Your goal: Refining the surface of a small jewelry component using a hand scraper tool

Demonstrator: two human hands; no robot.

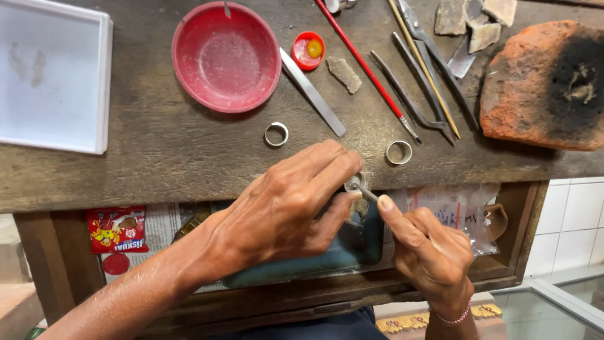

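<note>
My left hand pinches a small silver ring between thumb and fingers at the front edge of the wooden bench. My right hand grips a thin metal tool whose tip touches the ring. Both hands hover over an open drawer below the bench edge. Two more silver rings lie on the bench, one to the left and one just right of my left hand's fingers.
A red bowl, a small red lid, a flat metal strip, a red-handled brush, tweezers and pliers lie behind. A scorched brick sits right, a white tray left. The drawer holds a teal pad, plastic bags, a red packet.
</note>
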